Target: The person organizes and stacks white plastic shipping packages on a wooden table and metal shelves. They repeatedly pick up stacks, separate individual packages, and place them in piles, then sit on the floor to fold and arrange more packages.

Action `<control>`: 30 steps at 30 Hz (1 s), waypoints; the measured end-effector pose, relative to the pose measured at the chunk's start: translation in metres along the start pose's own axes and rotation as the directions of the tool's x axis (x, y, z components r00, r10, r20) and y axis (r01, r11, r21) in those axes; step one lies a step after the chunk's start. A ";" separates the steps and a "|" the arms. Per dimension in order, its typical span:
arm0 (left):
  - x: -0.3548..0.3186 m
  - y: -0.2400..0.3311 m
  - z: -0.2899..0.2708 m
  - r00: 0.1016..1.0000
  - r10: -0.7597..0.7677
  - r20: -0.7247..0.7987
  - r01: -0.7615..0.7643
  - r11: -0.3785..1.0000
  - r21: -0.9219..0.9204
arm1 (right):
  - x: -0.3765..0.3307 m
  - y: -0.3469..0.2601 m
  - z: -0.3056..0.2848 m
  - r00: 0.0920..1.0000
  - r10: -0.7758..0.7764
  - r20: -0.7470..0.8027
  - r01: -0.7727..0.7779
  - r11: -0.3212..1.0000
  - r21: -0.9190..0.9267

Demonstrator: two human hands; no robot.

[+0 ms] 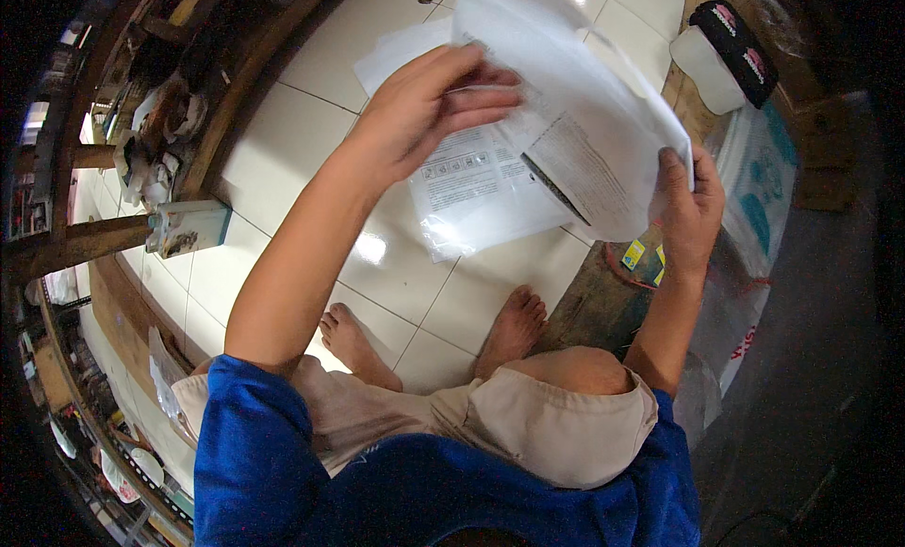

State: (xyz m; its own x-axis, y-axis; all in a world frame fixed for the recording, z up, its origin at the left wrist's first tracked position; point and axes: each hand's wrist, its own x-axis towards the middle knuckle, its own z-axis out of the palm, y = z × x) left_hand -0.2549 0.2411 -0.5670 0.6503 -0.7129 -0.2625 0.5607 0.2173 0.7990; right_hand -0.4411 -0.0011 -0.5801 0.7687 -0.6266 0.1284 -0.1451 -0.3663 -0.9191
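Observation:
I am seated, bare feet on white floor tiles (283,142). My left hand (429,104) pinches the upper edge of a printed paper leaflet (589,165) that is partly folded open. My right hand (688,208) grips the same leaflet at its right edge, thumb on top. Below the leaflet hangs a clear plastic sleeve (481,203) with another printed sheet inside; which hand holds it I cannot tell. More white sheets (528,29) fan out behind the leaflet toward the top.
A wooden plank (603,297) with red and yellow marks lies by my right knee. A black and white cap-like object (726,52) sits at the upper right. Plastic bags (759,184) lie to the right. Cluttered wooden shelving (160,104) stands on the left.

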 end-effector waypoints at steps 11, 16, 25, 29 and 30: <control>-0.017 -0.169 -0.148 0.760 0.027 -0.649 0.387 0.783 0.486 | 0.001 -0.009 -0.072 0.945 -0.051 -0.323 0.074 0.996 0.058; -0.019 -0.217 -0.164 0.776 0.232 -0.586 0.334 0.637 0.695 | -0.034 -0.034 -0.033 0.998 -0.028 0.056 0.031 0.998 -0.057; -0.042 -0.235 -0.158 0.857 0.361 -0.368 0.178 0.463 0.868 | -0.087 0.007 0.137 0.772 -0.025 0.636 -0.088 0.986 0.145; -0.066 -0.249 -0.161 0.830 0.232 -0.506 0.163 0.768 0.620 | -0.117 0.027 0.173 0.806 0.029 0.592 -0.150 0.976 0.156; -0.065 -0.236 -0.152 0.859 0.117 -0.498 0.227 0.785 0.576 | -0.121 0.033 0.179 0.836 0.090 0.542 -0.207 0.965 0.159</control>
State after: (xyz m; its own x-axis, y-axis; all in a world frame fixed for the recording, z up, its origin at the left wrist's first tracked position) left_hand -0.3514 0.3381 -0.8206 0.8795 -0.2551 -0.4018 0.2928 -0.3754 0.8794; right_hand -0.4275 0.1851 -0.6929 0.9668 -0.1840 -0.1772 -0.2002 -0.1149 -0.9730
